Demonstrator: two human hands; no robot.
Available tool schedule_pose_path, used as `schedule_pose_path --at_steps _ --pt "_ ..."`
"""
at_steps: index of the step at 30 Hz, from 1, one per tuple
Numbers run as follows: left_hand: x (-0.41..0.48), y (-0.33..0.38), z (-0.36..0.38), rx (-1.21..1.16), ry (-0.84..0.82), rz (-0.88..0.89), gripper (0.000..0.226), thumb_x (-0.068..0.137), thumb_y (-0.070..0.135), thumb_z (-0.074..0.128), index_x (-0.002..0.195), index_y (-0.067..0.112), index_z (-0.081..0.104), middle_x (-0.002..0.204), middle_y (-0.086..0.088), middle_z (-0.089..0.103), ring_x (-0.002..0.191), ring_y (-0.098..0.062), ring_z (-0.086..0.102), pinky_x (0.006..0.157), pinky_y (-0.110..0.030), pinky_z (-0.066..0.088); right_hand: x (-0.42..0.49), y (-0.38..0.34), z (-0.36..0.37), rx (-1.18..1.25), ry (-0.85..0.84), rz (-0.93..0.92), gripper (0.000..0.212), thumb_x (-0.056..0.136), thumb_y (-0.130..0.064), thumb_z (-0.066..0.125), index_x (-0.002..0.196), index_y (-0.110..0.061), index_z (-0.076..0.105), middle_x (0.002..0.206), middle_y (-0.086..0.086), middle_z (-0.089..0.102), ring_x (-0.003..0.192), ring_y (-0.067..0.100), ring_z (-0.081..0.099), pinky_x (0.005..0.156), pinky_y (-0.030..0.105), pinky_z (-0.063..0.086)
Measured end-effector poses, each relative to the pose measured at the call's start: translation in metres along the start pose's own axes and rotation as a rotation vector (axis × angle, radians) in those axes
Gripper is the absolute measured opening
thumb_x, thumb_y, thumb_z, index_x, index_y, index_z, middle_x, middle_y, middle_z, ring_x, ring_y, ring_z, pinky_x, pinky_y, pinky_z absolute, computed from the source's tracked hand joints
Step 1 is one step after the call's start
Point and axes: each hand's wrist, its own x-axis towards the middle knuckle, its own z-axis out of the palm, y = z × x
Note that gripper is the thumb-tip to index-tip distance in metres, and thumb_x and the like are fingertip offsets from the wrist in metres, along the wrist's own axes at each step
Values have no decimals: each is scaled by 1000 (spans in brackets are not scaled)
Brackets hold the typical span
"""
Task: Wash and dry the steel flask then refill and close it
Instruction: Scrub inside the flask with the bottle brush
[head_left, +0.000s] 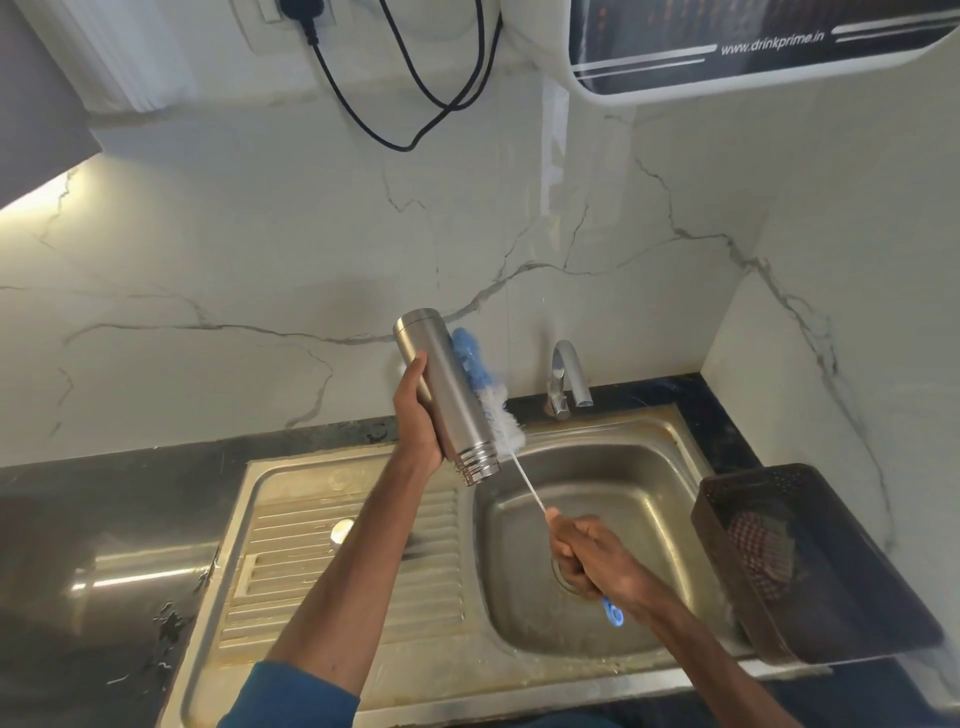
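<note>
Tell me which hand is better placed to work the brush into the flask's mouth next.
Right, probably: the right hand grips the brush handle, bristles lying against the flask beside its threaded mouth, while the left hand is occupied holding the flask's body.

Bright, under-cabinet glow left, wide-angle edge bending

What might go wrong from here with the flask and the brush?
The steel flask is gripped by the left hand alone, mouth tilted down; if wet, it may slip and drop into the sink. The right hand holds the brush far back on its thin stem, so its head may slide off and flick water about.
</note>
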Motion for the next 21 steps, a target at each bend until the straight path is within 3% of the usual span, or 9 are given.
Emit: schedule_pose_path --at_steps 4,9,11,15,18,21 --pt "-1 -1 2 -12 -21 2 57 94 53 60 125 6 64 95 -17 70 84 -33 68 76 -43 59 2 -4 -1 12 14 1 55 100 -62 52 60 -26 41 58 0 22 44 8 19 45 19 11" --pt "-1 -1 11 31 -56 -38 82 84 66 72 139 7 59 127 -30 66 113 -47 66 102 -61 54 18 -39 2 -39 36 -56 51 103 -54 47 62 -25 41 58 -2 25 42 9 20 41 19 15" --pt "0 0 13 55 -48 -9 84 80 67 75 140 11 57 125 -26 69 108 -44 67 98 -57 56 23 -54 3 -48 34 -83 51 105 -52 45 63 -24 42 58 -3 27 43 10 20 40 19 17" --pt "-2 2 14 57 -36 9 93 72 70 82 139 11 59 129 -26 68 109 -43 69 101 -62 54 26 -65 9 -56 41 -99 52 109 -47 43 64 -22 39 59 -2 24 42 9 19 40 18 16" --pt "1 3 8 61 15 7 93 73 69 83 141 10 59 131 -27 68 118 -48 66 103 -67 51 19 -51 10 -73 2 -103 51 107 -51 44 64 -24 39 59 -1 24 42 9 20 41 19 15" --pt "0 9 4 53 35 18 92 75 68 82 141 8 58 128 -28 68 112 -48 68 99 -64 54 7 -19 4 -49 -23 -66 55 102 -63 50 62 -26 41 60 1 23 44 10 20 45 24 11"
